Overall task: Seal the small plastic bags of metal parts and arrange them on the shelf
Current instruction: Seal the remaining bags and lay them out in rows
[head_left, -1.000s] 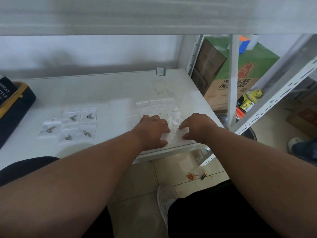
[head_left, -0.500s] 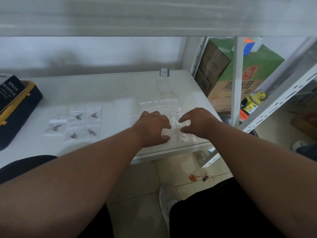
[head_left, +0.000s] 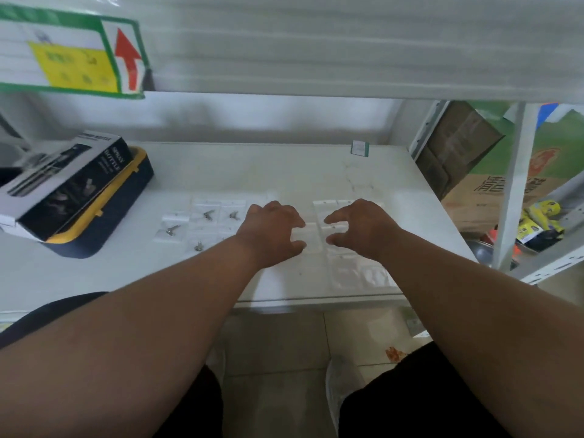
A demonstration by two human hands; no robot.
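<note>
Several small clear bags with metal parts (head_left: 205, 214) lie in a group on the white shelf (head_left: 300, 172), left of my hands. A patch of flat clear bags (head_left: 363, 276) lies at the right, reaching toward the front edge. My left hand (head_left: 271, 229) and my right hand (head_left: 360, 226) hover side by side over that patch, fingers curled and spread. One clear bag (head_left: 311, 238) lies between their fingertips; I cannot tell if they touch it. My left forearm hides part of the metal-parts group.
A spray-bottle box (head_left: 63, 188) rests on a navy and yellow case (head_left: 104, 216) at the left. A green-edged card (head_left: 360, 148) stands at the back. An upper shelf with a green sign (head_left: 69, 58) hangs overhead. A shelf post (head_left: 512, 184) and cardboard boxes (head_left: 467, 147) stand at the right.
Both hands have lifted off the bag near the front edge and moved farther back, with fingers now spread. My view has swung left and up, bringing the sign and box into sight.
</note>
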